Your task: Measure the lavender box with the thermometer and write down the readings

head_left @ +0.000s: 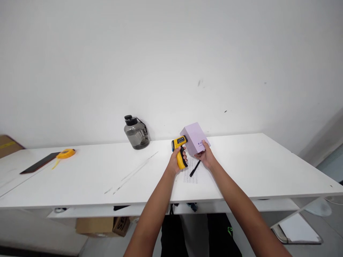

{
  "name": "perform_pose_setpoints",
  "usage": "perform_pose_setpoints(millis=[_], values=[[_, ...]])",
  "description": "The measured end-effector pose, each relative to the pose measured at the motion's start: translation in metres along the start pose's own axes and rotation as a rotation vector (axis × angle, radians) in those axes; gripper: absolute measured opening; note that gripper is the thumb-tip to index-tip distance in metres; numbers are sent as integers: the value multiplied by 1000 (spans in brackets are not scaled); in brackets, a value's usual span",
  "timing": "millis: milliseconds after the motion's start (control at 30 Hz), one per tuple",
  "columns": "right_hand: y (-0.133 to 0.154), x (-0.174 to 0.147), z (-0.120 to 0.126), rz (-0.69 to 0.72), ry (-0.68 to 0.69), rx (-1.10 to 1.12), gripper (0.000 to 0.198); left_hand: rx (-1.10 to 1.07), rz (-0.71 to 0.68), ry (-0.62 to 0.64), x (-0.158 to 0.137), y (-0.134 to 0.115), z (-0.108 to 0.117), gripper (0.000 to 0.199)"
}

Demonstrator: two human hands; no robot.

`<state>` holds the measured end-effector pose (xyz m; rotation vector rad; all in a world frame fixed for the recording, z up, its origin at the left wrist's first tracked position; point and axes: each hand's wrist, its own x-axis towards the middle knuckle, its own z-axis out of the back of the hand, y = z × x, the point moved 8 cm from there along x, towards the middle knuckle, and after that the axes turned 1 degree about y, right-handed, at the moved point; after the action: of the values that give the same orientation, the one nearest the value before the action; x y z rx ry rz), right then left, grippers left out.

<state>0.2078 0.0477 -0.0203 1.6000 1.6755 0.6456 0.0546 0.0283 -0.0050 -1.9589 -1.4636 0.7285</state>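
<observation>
My left hand [176,160] is wrapped around the grip of a yellow and black infrared thermometer [181,163]. Its front end points at the side of a light purple box [197,135], very close to it; whether they touch I cannot tell. With my right hand [206,155] I grip the box by its lower right corner, holding it tilted. Below the hands, a black pen [195,168] lies on a sheet of paper with writing [189,176]. The sheet blends into the white desk, so its edges are hard to make out.
On the white desk [241,164], a dark translucent water jug [137,135] stands near the wall. Further left lie a yellow tape measure [66,154] and a flat dark object [40,163]. A cardboard box [95,225] sits under the desk; another carton [10,145] shows at far left.
</observation>
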Motion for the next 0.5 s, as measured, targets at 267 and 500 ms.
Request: perform_pose_setpoints(millis=[267, 500], values=[[0, -1, 0, -14, -2, 0, 45, 3, 8, -7, -1, 0, -1, 31], [1, -5, -4, -15, -6, 35, 40, 10, 10, -16, -2, -1, -1, 30]])
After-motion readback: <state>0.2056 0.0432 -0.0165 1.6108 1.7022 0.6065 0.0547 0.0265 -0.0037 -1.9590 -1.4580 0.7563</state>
